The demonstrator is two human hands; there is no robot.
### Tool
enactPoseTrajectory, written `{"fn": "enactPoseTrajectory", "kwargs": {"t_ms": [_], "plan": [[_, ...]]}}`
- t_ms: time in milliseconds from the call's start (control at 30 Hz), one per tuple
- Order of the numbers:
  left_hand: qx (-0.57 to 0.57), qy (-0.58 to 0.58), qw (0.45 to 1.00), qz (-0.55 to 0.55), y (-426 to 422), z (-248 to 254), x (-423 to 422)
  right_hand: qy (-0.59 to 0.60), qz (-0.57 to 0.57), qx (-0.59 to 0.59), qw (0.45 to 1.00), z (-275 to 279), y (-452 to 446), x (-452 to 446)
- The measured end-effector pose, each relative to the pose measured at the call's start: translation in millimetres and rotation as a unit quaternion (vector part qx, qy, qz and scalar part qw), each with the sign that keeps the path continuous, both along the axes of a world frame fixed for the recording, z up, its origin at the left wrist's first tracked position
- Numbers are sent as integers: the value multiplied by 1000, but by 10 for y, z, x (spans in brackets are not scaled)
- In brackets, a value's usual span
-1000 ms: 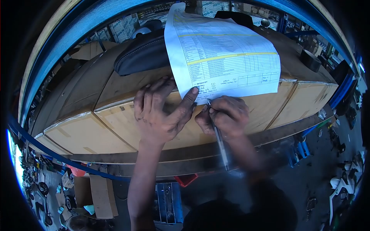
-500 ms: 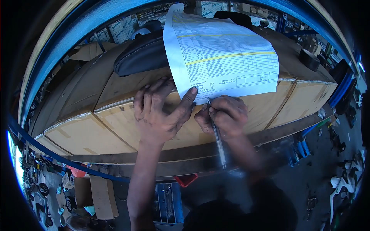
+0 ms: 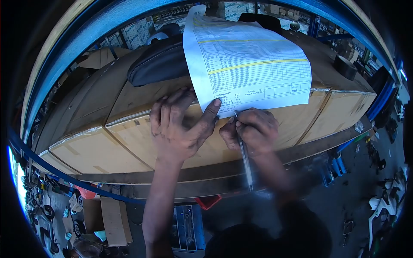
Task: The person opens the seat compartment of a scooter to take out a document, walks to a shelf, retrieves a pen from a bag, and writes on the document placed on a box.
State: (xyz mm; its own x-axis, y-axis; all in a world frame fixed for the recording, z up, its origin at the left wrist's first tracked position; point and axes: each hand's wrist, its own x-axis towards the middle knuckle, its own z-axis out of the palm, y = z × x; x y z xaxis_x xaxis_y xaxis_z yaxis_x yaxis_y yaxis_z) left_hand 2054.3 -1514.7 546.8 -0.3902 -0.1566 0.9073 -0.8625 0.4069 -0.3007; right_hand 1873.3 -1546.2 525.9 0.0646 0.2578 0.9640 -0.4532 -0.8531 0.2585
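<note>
A printed paper sheet (image 3: 258, 79) with table rows, yellow-marked lines and handwriting lies over the cardboard boxes. My left hand (image 3: 180, 122) rests at the sheet's lower left corner, its thumb on the paper and its other fingers spread on the box edge. In my right hand (image 3: 254, 131) is a clear pen (image 3: 245, 165), its tip at the handwritten lines near the bottom edge. The black padded seat (image 3: 159, 64) sits left of the sheet, partly covered by it.
Cardboard boxes (image 3: 129, 144) stand in a row under the sheet. A roll of black tape (image 3: 345, 68) lies on them at the right. Blue metal frame bars (image 3: 107, 28) curve around. Below are an open carton (image 3: 115, 219) and a red bin (image 3: 208, 201).
The pen and my right hand have shifted slightly to the right along the bottom line of handwriting. My left hand stays in nearly the same place.
</note>
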Motion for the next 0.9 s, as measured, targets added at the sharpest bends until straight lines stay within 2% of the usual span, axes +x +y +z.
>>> {"fn": "enactPoseTrajectory", "kwargs": {"t_ms": [667,733,900], "plan": [[2,-10,1000,-11,-10,-2,24,-8,-8,21,1000,-17,29,15],[-5,-16,1000,-23,-17,2,22,-34,47,16,998,-16,22,3],[0,-22,1000,-16,4,18,20,-12,37,2,999,69,39,-134]]}}
